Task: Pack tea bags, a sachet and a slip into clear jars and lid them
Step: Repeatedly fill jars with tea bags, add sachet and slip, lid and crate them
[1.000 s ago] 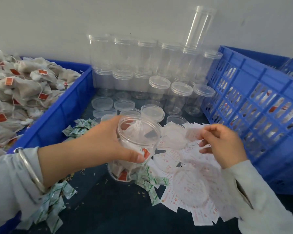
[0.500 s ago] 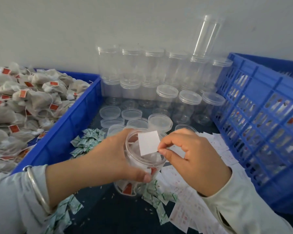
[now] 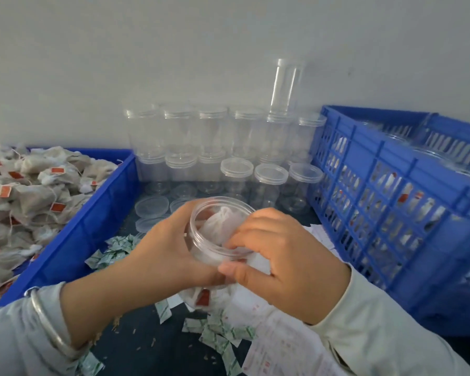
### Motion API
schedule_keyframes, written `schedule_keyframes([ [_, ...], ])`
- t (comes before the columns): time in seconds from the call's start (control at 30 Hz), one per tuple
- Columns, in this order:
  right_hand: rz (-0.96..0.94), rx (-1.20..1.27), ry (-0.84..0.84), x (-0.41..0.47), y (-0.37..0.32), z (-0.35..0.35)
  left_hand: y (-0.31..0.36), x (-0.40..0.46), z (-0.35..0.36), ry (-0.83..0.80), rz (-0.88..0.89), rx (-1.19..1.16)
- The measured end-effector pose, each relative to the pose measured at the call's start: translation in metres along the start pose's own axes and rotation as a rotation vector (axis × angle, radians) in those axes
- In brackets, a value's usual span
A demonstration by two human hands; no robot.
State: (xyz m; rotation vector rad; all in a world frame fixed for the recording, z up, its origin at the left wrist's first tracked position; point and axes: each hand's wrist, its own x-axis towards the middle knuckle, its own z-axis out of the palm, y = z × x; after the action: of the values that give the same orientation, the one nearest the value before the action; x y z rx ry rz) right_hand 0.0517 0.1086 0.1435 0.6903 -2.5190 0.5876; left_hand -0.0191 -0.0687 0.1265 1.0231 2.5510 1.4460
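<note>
**packer_q:** How do I get the slip in without wrecking it?

**jarhand:** Work outward from the grip. Way off to the left of the holding hand is the bin of tea bags (image 3: 33,191), ignore it for now. Nearer, just left of and below that wrist, the green sachets (image 3: 111,253) lie loose. The left hand (image 3: 163,256) is wrapped round the side of the open jar (image 3: 217,240), fingers behind, thumb in front, holding it off the table and tipped toward the person. That tilt is good, it opens the mouth to you.

**packer_q:** And the other hand?

**jarhand:** The right hand (image 3: 277,261) is at the rim on the opposite side, fingertips curled into the mouth and pressing something white down against the near wall (looks like the slip (image 3: 258,263), can't swear to it, it's blurred). A tea bag (image 3: 223,223) sits bunched inside already. I'd slide the paper down flat between bag and wall so the print faces out, not jam it on top.

**packer_q:** Then lid?

**jarhand:** Yep, loose lids (image 3: 151,207) are just behind the grip, and the finished-jar crate (image 3: 391,213) is off to the right.
</note>
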Motion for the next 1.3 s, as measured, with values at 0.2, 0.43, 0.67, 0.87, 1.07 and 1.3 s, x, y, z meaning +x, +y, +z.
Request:
schedule_keyframes([
  [0.2,-0.076,-0.171,0.231,0.004,-0.005,-0.064,0.062,0.042,0.002,0.076,0.221,0.010],
  [0.43,-0.027,-0.442,0.278,-0.012,0.017,-0.179,0.154,0.109,0.041,0.045,0.495,-0.152],
  [0.67,0.115,-0.642,0.470,-0.019,0.075,-0.276,0.218,0.189,0.092,0.166,0.511,-0.064],
  [0.87,0.404,-0.722,0.507,-0.063,0.134,-0.319,0.205,0.209,0.166,-0.030,0.389,-0.014],
  [1.07,0.690,-0.685,0.277,-0.106,0.184,-0.311,0.199,0.203,0.204,-0.189,0.391,-0.050],
  [1.3,0.837,-0.511,0.037,-0.107,0.224,-0.280,0.193,0.210,0.204,-0.268,0.450,0.089],
])
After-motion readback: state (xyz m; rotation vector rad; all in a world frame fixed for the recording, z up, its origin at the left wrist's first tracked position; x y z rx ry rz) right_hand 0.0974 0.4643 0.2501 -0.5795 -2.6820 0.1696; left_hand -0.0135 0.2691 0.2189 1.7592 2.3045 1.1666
